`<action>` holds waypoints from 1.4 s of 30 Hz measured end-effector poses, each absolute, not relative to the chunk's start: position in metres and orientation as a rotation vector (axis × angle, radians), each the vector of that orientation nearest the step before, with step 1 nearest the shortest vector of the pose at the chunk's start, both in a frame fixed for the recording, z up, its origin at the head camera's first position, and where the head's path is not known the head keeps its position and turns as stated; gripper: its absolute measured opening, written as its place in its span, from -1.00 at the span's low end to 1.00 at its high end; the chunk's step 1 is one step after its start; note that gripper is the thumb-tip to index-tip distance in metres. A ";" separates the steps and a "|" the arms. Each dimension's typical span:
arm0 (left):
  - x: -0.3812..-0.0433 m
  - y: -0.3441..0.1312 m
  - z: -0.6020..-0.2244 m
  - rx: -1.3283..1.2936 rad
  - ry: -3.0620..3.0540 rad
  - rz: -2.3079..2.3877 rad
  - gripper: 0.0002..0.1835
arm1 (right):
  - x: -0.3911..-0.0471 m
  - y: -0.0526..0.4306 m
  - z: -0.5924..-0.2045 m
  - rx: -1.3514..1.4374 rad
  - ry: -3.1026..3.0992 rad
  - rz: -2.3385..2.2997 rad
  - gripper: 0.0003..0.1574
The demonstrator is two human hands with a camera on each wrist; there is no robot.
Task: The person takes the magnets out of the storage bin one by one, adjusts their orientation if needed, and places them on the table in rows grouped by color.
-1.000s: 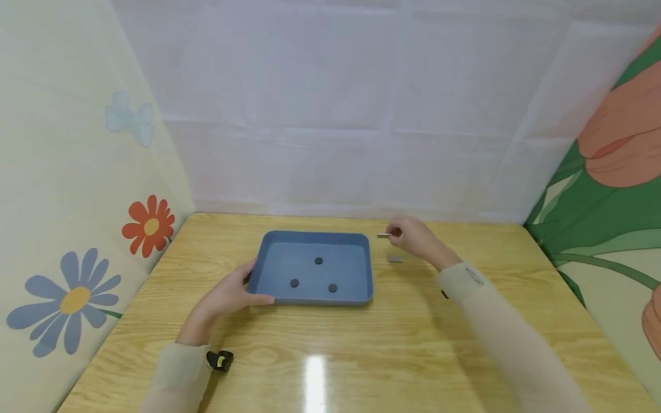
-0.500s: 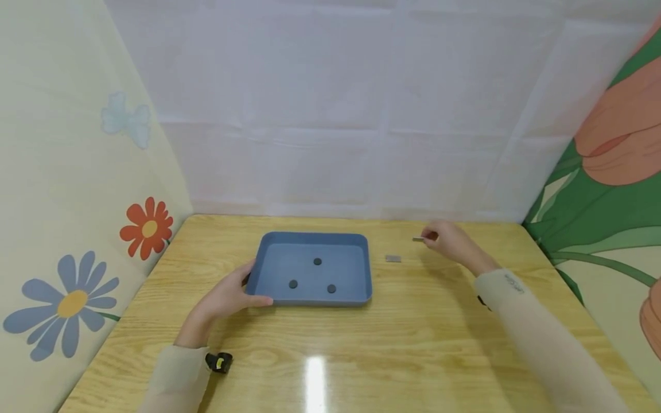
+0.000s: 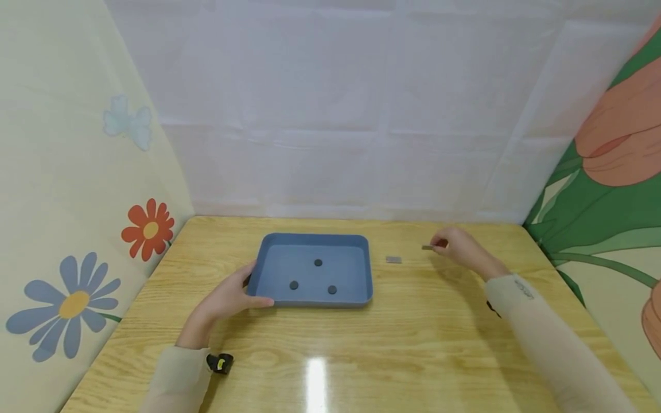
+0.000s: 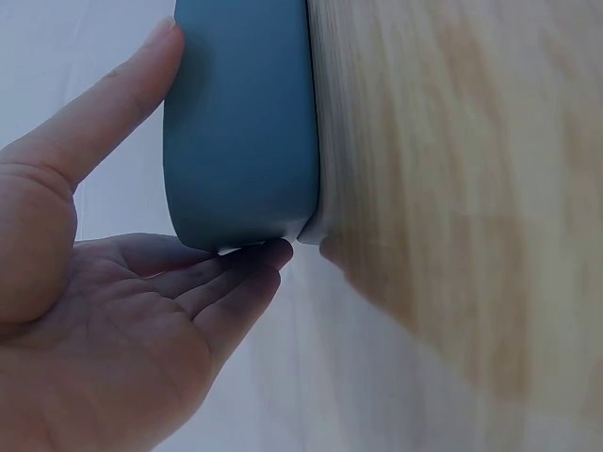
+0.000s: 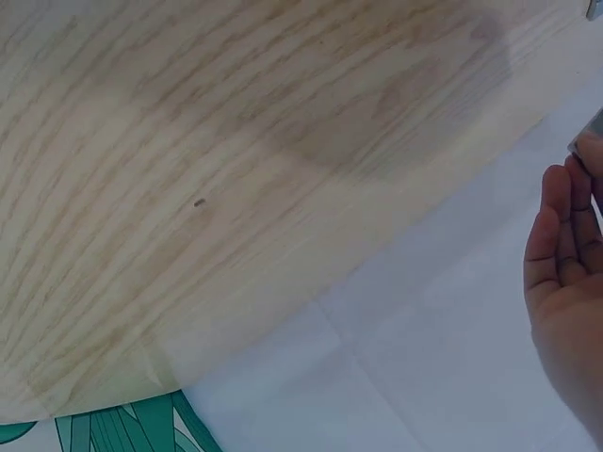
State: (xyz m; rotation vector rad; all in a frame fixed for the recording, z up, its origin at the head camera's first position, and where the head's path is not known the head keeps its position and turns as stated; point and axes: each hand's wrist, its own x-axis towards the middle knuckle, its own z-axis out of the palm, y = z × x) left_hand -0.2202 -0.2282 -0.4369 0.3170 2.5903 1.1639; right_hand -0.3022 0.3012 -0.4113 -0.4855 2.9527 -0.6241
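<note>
A shallow blue tray lies on the table with 3 small dark round discs, one being the disc nearest the back. My left hand grips its front left corner. The left wrist view shows the thumb at the rim and the fingers against the neighbouring side. Right of the tray, my right hand pinches a small flat grey piece just above the table. A similar grey rectangular piece lies between tray and right hand. Only part of the held piece shows in the right wrist view.
The wooden table ends at a white sheet behind. Flower-printed sheets stand at the left and right. A black strap device sits at the left cuff. A tiny dark speck marks the table in the right wrist view.
My right hand has moved right, away from the tray, and then slightly lower, still pinching the grey piece. My left hand and the tray have stayed put.
</note>
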 end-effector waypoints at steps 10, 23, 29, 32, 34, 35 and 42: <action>-0.222 -0.225 -0.438 0.323 2.592 1.177 0.28 | -0.300 0.303 -0.428 -0.502 2.924 -0.639 -0.88; -0.221 -0.226 -0.436 0.328 2.586 1.194 0.28 | -0.295 0.304 -0.437 -0.525 2.874 -0.626 -0.89; -0.221 -0.226 -0.437 0.325 2.585 1.198 0.27 | -0.298 0.305 -0.440 -0.515 2.880 -0.604 -0.83; -0.220 -0.226 -0.437 0.316 2.584 1.199 0.28 | -0.298 0.305 -0.441 -0.500 2.879 -0.605 -0.82; -0.220 -0.226 -0.436 0.311 2.588 1.196 0.28 | -0.298 0.305 -0.441 -0.498 2.878 -0.601 -0.82; -0.220 -0.226 -0.436 0.311 2.589 1.195 0.28 | -0.298 0.306 -0.441 -0.496 2.878 -0.598 -0.82; -0.219 -0.226 -0.435 0.316 2.601 1.189 0.28 | -0.297 0.306 -0.441 -0.494 2.891 -0.589 -0.82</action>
